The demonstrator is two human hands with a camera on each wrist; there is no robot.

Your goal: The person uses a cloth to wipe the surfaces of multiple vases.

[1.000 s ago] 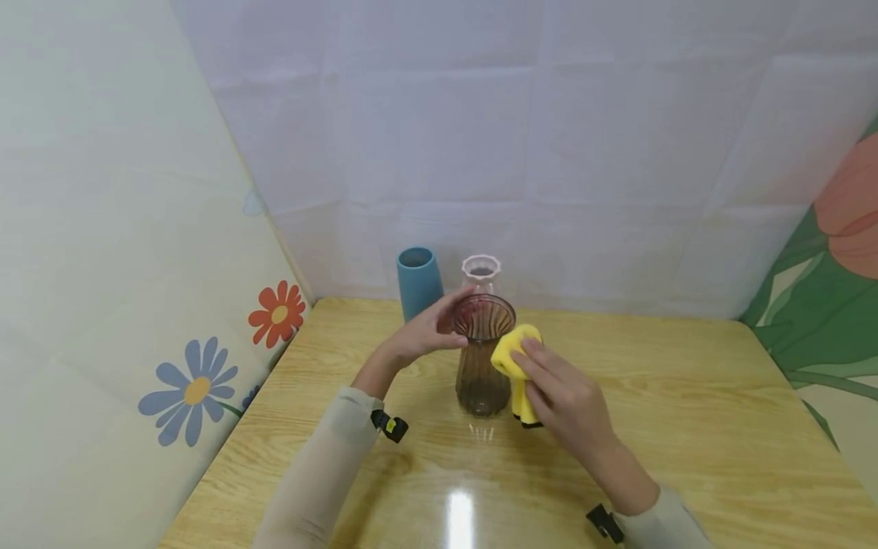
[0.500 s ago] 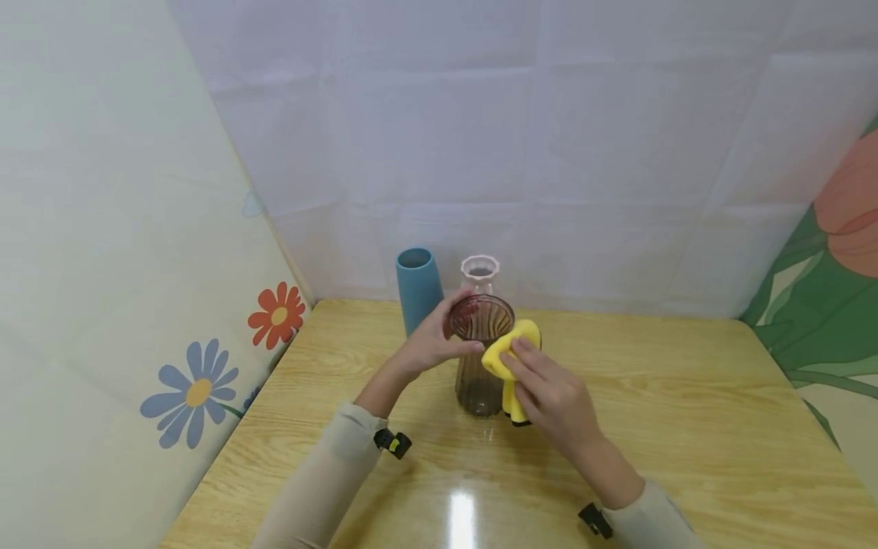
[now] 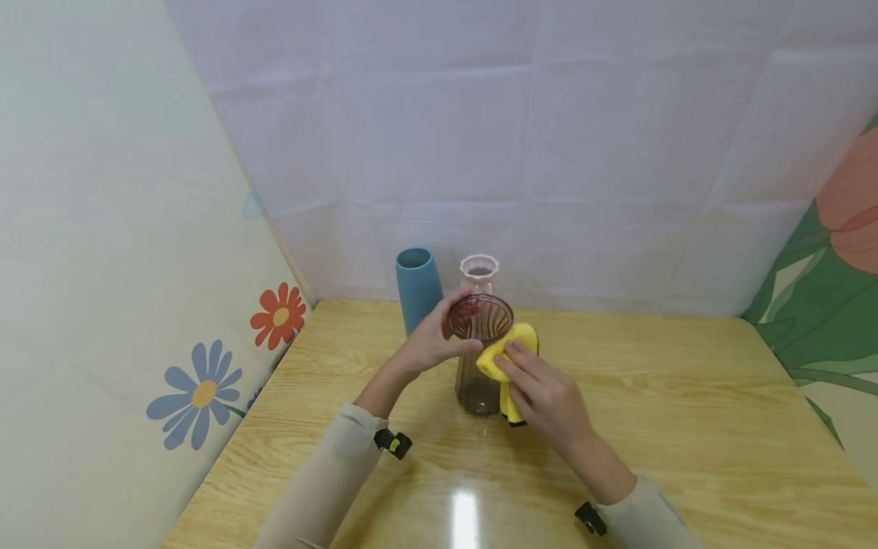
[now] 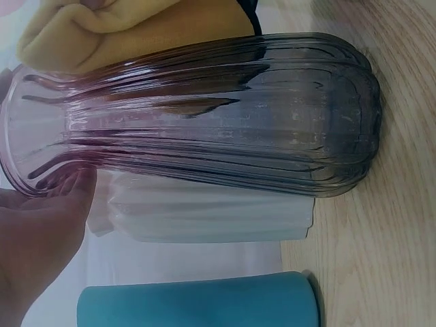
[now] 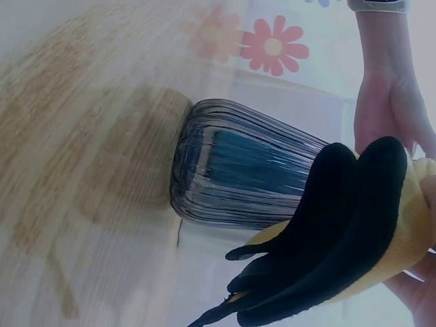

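A ribbed, purple-tinted glass vase [image 3: 476,393] with a flared rim stands upright on the wooden table [image 3: 658,396]. My left hand [image 3: 435,343] holds it just below the rim, thumb across the front and fingers behind. In the left wrist view, the ribs of the glass vase [image 4: 225,129] run down to a scalloped base. My right hand [image 3: 552,400] grips a folded yellow cloth [image 3: 523,335] against the vase's right front side, under the rim. The right wrist view shows black folds hanging from the cloth [image 5: 340,218].
Behind the held vase stand a tall blue vase [image 3: 418,293] to the left and a pale pink vase [image 3: 480,268] with a wavy rim. A white cloth backdrop [image 3: 439,152] hangs behind the table. Flower-printed sheets flank both sides.
My right hand has moved left with the yellow cloth, from the vase's right edge onto its front. My left hand has shifted slightly right, its thumb further across the neck.
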